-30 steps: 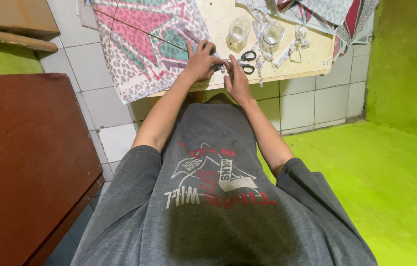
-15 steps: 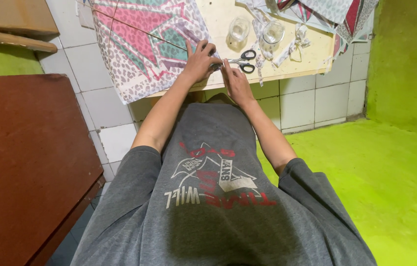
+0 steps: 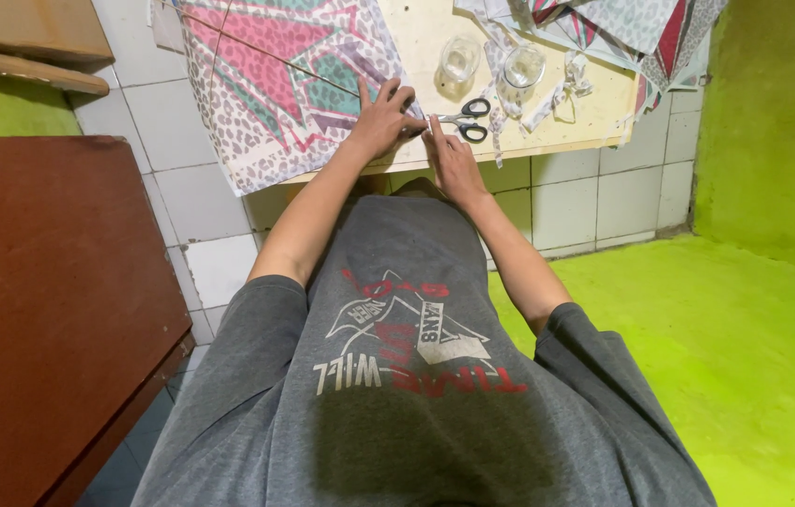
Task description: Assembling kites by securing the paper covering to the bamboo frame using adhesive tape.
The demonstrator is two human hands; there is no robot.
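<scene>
Left hand (image 3: 383,117): fingers spread, pressed flat on the edge of the patterned sheet; grasping nothing.
Right hand (image 3: 452,160): forefinger stretched to a small white strip at the sheet's corner; whether it pinches the strip cannot be told.
Patterned sheet (image 3: 275,84): thin, flat, leopard print with pink and teal angular shapes, a slim stick laid across it; lies on the board's left part, overhanging its near edge.
Scissors (image 3: 463,119): black loop handles, just beside the right fingertips, untouched.
Glass jars (image 3: 458,64): two, clear, round, beyond the scissors.
Board (image 3: 594,113): pale wood, smooth.
Arms: both bare, stretched forward from grey sleeves.
Room: white tiled wall, bright green floor (image 3: 745,357), brown tabletop (image 3: 40,310) at left.
</scene>
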